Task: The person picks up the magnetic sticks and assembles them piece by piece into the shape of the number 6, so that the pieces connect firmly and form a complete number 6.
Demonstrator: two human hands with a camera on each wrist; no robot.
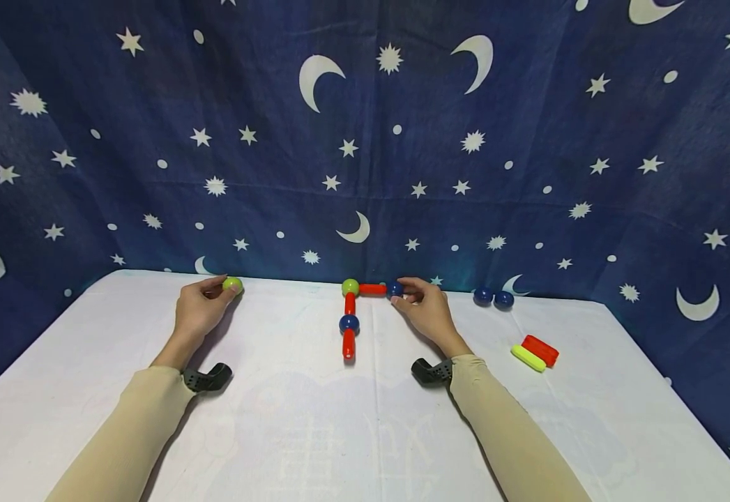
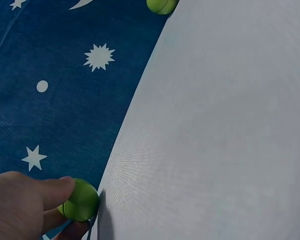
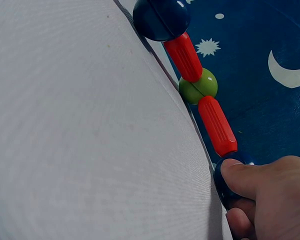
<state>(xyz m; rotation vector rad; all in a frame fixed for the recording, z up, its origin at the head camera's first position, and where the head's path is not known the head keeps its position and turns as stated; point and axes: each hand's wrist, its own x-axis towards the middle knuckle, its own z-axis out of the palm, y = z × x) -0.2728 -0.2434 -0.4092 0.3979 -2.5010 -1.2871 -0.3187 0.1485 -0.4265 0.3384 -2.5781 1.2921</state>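
My left hand [image 1: 200,314] pinches a green ball [image 1: 233,284] at the table's back edge; the left wrist view shows thumb and fingers round this ball [image 2: 81,201]. My right hand [image 1: 429,315] grips a blue ball [image 1: 394,290] that touches the right end of a red rod [image 1: 374,289]. That rod's other end meets a second green ball [image 1: 350,287]. From there another red rod [image 1: 349,304] runs toward me to a blue ball [image 1: 348,323], with one more red rod [image 1: 348,345] on its near side. In the right wrist view my thumb covers part of the gripped blue ball [image 3: 224,181].
Two loose blue balls [image 1: 482,296] lie at the back right. Nearer and further right, a red piece [image 1: 540,351] lies beside a yellow-green rod [image 1: 528,358]. A dark blue cloth with moons and stars [image 1: 365,160] hangs behind the white-covered table [image 1: 289,432].
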